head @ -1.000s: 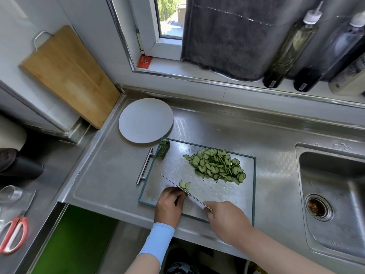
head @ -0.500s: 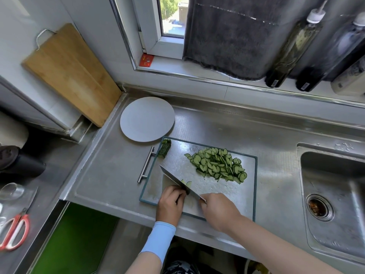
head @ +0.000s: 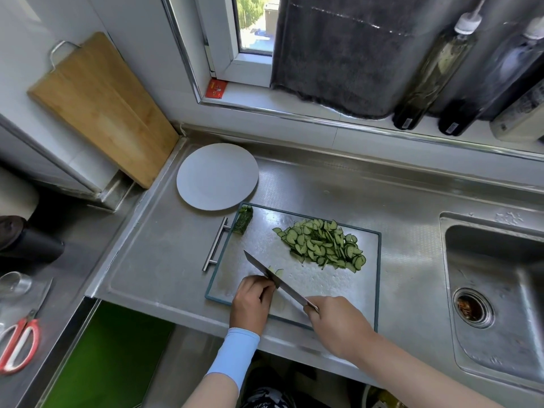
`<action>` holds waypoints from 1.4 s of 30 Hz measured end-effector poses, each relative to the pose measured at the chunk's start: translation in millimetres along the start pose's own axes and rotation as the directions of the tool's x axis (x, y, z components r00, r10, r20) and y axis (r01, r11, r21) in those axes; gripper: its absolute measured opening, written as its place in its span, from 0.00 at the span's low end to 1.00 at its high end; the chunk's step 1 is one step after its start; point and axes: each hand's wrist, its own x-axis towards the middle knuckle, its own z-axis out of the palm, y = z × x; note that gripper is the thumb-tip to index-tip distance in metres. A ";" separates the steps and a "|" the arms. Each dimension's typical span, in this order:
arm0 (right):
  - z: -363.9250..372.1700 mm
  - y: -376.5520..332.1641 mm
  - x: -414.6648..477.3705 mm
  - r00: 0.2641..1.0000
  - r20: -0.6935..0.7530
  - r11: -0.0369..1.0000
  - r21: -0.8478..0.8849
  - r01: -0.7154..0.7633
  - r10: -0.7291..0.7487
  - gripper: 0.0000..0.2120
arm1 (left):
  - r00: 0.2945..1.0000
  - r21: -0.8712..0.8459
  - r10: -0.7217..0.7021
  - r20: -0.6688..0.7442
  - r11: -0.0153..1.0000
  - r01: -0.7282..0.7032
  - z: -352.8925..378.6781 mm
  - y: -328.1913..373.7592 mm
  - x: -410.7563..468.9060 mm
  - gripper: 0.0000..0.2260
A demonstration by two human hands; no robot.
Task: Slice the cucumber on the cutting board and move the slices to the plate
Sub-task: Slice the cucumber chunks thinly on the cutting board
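Note:
A steel cutting board (head: pixel 259 245) with a dark green rim lies on the counter. A heap of half-moon cucumber slices (head: pixel 322 244) covers its far right part. A short cucumber end (head: pixel 243 221) lies at the board's far left corner. My right hand (head: pixel 335 320) grips a knife (head: pixel 272 276) whose blade slants up-left over the near part of the board. My left hand (head: pixel 253 298), fingers curled, holds a small cucumber piece (head: pixel 276 271) against the blade; most of that piece is hidden. The white plate (head: pixel 217 176) beyond the board holds nothing.
A sink (head: pixel 494 293) opens to the right. A wooden board (head: pixel 100 106) leans on the wall at the left. Bottles (head: pixel 435 69) and a dark towel (head: pixel 347 51) sit on the windowsill. Red scissors (head: pixel 17 346) and a glass (head: pixel 13 285) lie at the far left.
The knife blade has tilted and shifted a little to the left, against the small piece under my left hand. Both hands stay at the near edge of the board.

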 end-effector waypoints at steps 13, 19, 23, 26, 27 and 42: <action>-1.8 -1.8 1.5 1.000 0.017 0.999 -0.044 -0.011 0.012 0.16 | 0.999 0.017 -0.033 -0.010 0.999 0.033 1.4 -0.4 0.4 0.02; -1.0 -3.3 2.9 1.000 0.011 0.998 -0.065 -0.017 0.018 0.16 | 1.000 0.023 -0.023 -0.021 0.999 0.023 1.1 0.2 1.4 0.02; -1.6 -6.5 2.8 1.000 0.001 0.995 -0.103 -0.009 0.009 0.17 | 0.999 0.028 -0.041 -0.015 0.999 0.041 3.0 -1.5 1.1 0.06; -1.7 -9.0 6.1 1.000 0.005 0.995 -0.093 -0.016 0.017 0.17 | 0.999 0.037 -0.049 -0.016 0.998 0.050 3.8 -1.2 2.0 0.05; -1.4 -9.4 7.3 1.000 0.009 0.996 -0.085 -0.022 0.022 0.17 | 0.999 0.036 -0.045 -0.022 0.998 0.046 4.0 -1.3 1.9 0.03; 5.9 -22.1 33.5 0.999 0.024 0.998 -0.054 -0.040 0.042 0.17 | 0.999 0.060 -0.040 -0.010 0.997 0.041 3.7 -2.3 2.3 0.07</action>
